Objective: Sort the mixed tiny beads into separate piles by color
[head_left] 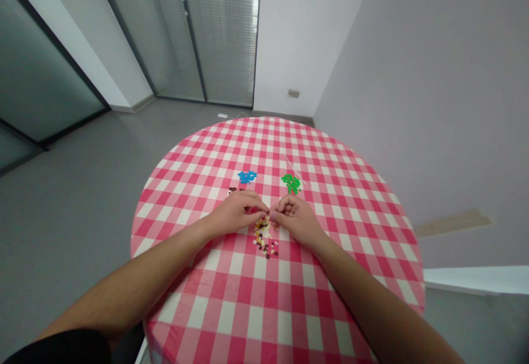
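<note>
My left hand (242,211) and my right hand (298,219) meet fingertip to fingertip over the middle of the table. Both are closed in a pinch, and whatever sits between the fingertips is too small to make out. Just below them lies a loose scatter of small yellow, dark brown and white pieces (264,237). Beyond my left hand is a pile of small blue pieces (247,177), with a few dark brown pieces (232,189) partly hidden behind that hand. A pile of small green pieces (291,183) lies beyond my right hand.
A red and white checked cloth covers the round table (248,303). Glass partitions (206,33) with dark frames stand behind it to the left. A pale wall (433,105) runs along the right, and a wall socket (293,93) is low at the back.
</note>
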Action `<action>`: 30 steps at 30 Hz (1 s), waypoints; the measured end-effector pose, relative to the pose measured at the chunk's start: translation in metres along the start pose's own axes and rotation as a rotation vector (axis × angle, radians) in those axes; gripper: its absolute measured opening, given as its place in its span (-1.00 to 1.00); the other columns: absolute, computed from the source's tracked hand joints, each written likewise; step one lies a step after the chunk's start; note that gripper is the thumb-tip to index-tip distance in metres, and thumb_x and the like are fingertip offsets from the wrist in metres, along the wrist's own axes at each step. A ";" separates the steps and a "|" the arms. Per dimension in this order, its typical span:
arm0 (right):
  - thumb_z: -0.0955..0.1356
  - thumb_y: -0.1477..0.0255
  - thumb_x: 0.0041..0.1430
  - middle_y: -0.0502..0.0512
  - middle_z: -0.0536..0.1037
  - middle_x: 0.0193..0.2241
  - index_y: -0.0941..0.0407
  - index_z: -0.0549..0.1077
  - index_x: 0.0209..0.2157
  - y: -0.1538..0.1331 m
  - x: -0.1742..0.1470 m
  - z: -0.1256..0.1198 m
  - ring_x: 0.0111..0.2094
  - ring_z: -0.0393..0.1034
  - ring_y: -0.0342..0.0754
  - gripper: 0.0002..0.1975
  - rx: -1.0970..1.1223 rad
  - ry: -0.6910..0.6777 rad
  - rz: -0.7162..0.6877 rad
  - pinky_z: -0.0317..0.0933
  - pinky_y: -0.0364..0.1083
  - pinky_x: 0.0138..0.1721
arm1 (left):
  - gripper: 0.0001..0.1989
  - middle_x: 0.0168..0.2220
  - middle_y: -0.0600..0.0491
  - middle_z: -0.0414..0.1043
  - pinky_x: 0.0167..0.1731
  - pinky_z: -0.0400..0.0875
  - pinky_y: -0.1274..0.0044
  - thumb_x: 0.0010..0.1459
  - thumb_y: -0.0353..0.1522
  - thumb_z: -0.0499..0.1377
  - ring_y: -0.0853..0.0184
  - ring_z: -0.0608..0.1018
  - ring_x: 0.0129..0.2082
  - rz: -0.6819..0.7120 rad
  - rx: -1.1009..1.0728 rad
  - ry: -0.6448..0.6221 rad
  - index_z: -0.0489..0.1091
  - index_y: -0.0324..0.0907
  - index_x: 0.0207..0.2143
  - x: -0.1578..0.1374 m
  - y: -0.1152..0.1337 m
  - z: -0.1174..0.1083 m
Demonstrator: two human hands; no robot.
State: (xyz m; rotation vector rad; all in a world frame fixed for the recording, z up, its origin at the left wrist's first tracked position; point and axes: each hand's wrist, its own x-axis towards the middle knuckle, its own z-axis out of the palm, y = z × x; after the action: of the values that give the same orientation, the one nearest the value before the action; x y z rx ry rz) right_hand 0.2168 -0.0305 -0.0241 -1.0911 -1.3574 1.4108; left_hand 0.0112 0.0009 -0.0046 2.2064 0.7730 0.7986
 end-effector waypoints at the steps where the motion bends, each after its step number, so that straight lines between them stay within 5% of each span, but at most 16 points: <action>1: 0.54 0.22 -0.07 0.01 0.56 -0.46 0.08 0.28 -0.48 -0.001 0.000 0.000 -0.48 0.43 -0.11 -0.60 0.010 -0.002 0.001 0.30 -0.09 -0.42 | -0.85 -0.34 0.02 0.56 -0.31 0.38 0.50 0.21 -0.39 0.18 0.35 0.53 -0.34 -0.008 -0.002 0.010 0.57 -0.12 -0.29 0.000 0.000 0.000; 10: 0.51 0.23 -0.02 -0.01 0.51 -0.50 0.09 0.30 -0.45 0.000 -0.001 0.002 -0.50 0.38 -0.12 -0.64 -0.010 -0.034 -0.002 0.27 -0.10 -0.42 | -0.88 -0.38 0.04 0.52 -0.33 0.33 0.51 0.21 -0.41 0.17 0.36 0.49 -0.37 -0.017 0.014 -0.014 0.52 -0.15 -0.33 0.001 0.002 0.001; 15: 0.45 0.28 0.05 -0.04 0.43 -0.54 0.09 0.35 -0.43 -0.003 -0.003 0.001 -0.53 0.29 -0.14 -0.76 -0.228 -0.040 -0.023 0.19 -0.13 -0.48 | -0.84 -0.34 0.01 0.48 -0.27 0.33 0.49 0.27 -0.37 0.10 0.32 0.48 -0.30 -0.061 0.087 0.024 0.47 -0.18 -0.32 0.003 -0.005 -0.018; 19: 0.40 0.31 0.10 -0.01 0.46 -0.50 0.10 0.41 -0.39 -0.008 -0.006 0.001 -0.50 0.30 -0.13 -0.84 -0.372 -0.065 -0.040 0.19 -0.14 -0.47 | -0.81 -0.33 0.01 0.50 -0.33 0.31 0.51 0.23 -0.30 0.11 0.33 0.49 -0.36 -0.251 0.181 0.038 0.48 -0.17 -0.34 -0.004 -0.027 -0.053; 23: 0.38 0.34 0.12 0.01 0.47 -0.49 0.11 0.43 -0.38 -0.012 -0.006 0.000 -0.49 0.30 -0.13 -0.87 -0.424 -0.073 -0.046 0.20 -0.14 -0.47 | -0.82 -0.38 0.02 0.54 -0.42 0.26 0.53 0.13 -0.30 0.14 0.30 0.50 -0.41 -0.433 0.256 -0.075 0.52 -0.16 -0.40 -0.014 -0.051 -0.081; 30: 0.38 0.41 0.11 0.03 0.51 -0.48 0.12 0.47 -0.37 -0.015 -0.006 -0.005 -0.46 0.37 -0.10 -0.93 -0.524 -0.133 -0.001 0.23 -0.14 -0.45 | -0.82 -0.40 0.03 0.58 -0.48 0.24 0.54 0.04 -0.28 0.17 0.28 0.53 -0.42 -0.511 0.277 -0.136 0.56 -0.12 -0.43 -0.015 -0.054 -0.080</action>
State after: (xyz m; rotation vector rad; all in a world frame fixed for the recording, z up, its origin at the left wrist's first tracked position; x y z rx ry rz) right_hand 0.2236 -0.0349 -0.0095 -1.3406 -1.8888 1.1686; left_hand -0.0709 0.0529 -0.0013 2.1199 1.3676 0.2976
